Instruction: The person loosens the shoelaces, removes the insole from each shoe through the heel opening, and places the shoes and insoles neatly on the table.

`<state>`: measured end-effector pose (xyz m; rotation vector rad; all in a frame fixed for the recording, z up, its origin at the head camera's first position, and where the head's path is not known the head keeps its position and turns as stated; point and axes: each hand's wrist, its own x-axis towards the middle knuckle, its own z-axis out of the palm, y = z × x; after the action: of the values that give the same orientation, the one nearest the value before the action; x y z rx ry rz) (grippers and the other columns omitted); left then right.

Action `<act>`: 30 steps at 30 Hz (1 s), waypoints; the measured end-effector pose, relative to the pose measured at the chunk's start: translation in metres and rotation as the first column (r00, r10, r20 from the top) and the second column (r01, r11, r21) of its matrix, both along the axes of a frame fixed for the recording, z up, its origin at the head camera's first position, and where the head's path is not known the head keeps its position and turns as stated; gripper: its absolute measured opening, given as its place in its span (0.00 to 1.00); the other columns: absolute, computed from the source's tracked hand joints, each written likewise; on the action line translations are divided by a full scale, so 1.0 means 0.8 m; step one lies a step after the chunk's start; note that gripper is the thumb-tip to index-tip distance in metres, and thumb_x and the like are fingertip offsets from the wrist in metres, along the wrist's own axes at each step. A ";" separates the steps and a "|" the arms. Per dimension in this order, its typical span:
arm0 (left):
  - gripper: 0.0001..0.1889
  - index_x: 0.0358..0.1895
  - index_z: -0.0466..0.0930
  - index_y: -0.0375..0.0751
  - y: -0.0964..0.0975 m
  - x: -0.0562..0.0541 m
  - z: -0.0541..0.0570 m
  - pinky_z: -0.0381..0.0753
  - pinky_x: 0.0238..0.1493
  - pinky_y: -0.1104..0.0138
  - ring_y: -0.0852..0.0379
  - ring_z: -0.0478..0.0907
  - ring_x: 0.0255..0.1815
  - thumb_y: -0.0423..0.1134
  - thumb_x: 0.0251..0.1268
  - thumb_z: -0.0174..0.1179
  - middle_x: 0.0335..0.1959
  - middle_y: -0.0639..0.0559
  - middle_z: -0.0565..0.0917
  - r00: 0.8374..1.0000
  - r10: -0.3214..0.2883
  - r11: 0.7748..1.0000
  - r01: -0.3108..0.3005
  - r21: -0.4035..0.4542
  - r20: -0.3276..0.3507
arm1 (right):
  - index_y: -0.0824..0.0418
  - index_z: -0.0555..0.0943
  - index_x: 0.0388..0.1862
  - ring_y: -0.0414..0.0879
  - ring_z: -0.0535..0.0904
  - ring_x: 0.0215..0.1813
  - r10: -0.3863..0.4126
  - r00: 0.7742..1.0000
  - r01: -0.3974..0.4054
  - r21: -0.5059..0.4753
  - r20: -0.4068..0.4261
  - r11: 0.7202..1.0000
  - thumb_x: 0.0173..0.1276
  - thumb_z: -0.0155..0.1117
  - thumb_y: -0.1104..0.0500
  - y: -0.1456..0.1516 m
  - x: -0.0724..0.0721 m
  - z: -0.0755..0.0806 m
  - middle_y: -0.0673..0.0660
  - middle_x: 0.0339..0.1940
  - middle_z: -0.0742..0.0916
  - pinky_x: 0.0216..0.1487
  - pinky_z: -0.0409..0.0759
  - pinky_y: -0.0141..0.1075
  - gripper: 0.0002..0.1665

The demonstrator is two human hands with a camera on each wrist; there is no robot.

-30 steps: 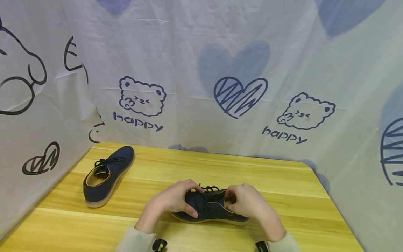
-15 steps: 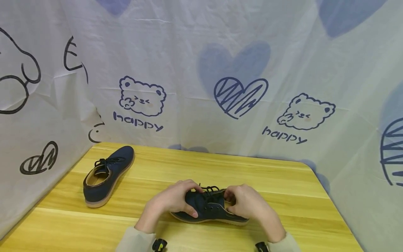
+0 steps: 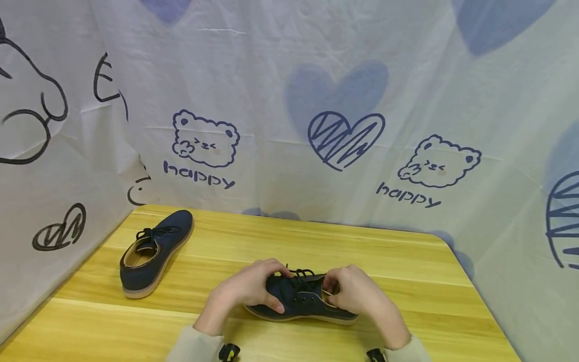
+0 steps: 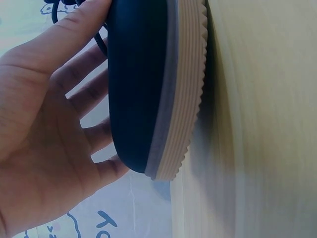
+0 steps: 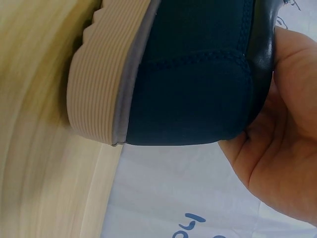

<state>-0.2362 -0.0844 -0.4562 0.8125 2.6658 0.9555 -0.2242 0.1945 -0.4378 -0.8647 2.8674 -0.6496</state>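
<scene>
A dark navy lace-up shoe [image 3: 296, 296] with a pale ridged sole [image 4: 185, 74] stands on the table, toe left and heel right in the head view. My left hand [image 3: 251, 284] grips its toe, thumb on the near side and fingers over the far side. At the heel end, my right hand [image 3: 357, 291] has its curled fingers and thumb in the shoe's opening. A thin pale edge [image 3: 328, 292] shows between those fingers; their tips are hidden inside. The shoe's heel [image 5: 193, 99] fills the right wrist view, with the palm behind it. Black laces [image 3: 302, 274] are tied on top.
A matching navy shoe [image 3: 156, 254] stands at the table's left, toe pointing away. The wood-grain table [image 3: 407, 261] ends at a white printed cloth [image 3: 271, 166] behind, and more cloth hangs at the left and right.
Both hands keep their places on the shoe. Inside the opening, the pale edge between the right fingers now shows as a thin line with darker space under it.
</scene>
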 end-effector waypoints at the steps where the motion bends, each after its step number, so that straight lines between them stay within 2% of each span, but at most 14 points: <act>1: 0.34 0.60 0.83 0.51 0.000 0.000 0.000 0.72 0.67 0.44 0.43 0.75 0.66 0.47 0.46 0.85 0.63 0.52 0.81 1.000 0.001 1.000 -0.001 0.001 0.002 | 0.55 0.86 0.33 0.35 0.76 0.27 0.003 1.000 -0.003 0.003 -0.004 1.000 0.58 0.79 0.65 0.000 0.000 0.000 0.42 0.25 0.84 0.31 0.78 0.34 0.09; 10: 0.34 0.60 0.83 0.52 0.001 0.000 0.005 0.72 0.67 0.43 0.43 0.75 0.66 0.47 0.46 0.85 0.63 0.52 0.81 1.000 -0.002 1.000 0.002 -0.002 0.009 | 0.56 0.88 0.31 0.35 0.73 0.26 0.040 0.999 -0.040 0.025 -0.021 0.999 0.60 0.73 0.69 0.000 0.000 0.006 0.43 0.24 0.83 0.31 0.76 0.33 0.08; 16: 0.33 0.59 0.83 0.53 0.001 0.000 0.006 0.72 0.66 0.43 0.42 0.75 0.66 0.47 0.46 0.85 0.63 0.52 0.81 1.000 0.000 1.000 0.000 0.003 0.018 | 0.55 0.88 0.32 0.33 0.74 0.26 0.070 0.998 -0.070 0.002 -0.006 0.998 0.61 0.70 0.70 0.002 -0.003 0.006 0.43 0.26 0.85 0.31 0.77 0.32 0.10; 23: 0.34 0.59 0.83 0.52 0.000 -0.001 0.005 0.72 0.66 0.43 0.42 0.75 0.66 0.47 0.45 0.85 0.63 0.52 0.81 1.000 0.004 1.000 -0.004 0.010 0.023 | 0.50 0.87 0.32 0.33 0.73 0.25 0.064 0.998 -0.064 0.003 0.000 0.998 0.64 0.72 0.65 0.003 -0.003 0.005 0.39 0.25 0.82 0.31 0.76 0.33 0.09; 30: 0.33 0.59 0.83 0.53 0.000 -0.002 0.003 0.72 0.66 0.43 0.42 0.75 0.66 0.47 0.46 0.85 0.64 0.52 0.81 1.000 0.001 1.000 -0.001 0.012 0.031 | 0.49 0.87 0.33 0.33 0.73 0.25 0.056 0.998 -0.056 0.002 -0.015 0.998 0.64 0.69 0.66 0.005 -0.004 0.003 0.39 0.26 0.83 0.29 0.75 0.33 0.10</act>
<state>-0.2377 -0.0844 -0.4542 0.7922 2.6373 0.9774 -0.2270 0.1986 -0.4352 -0.9503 2.8451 -0.6382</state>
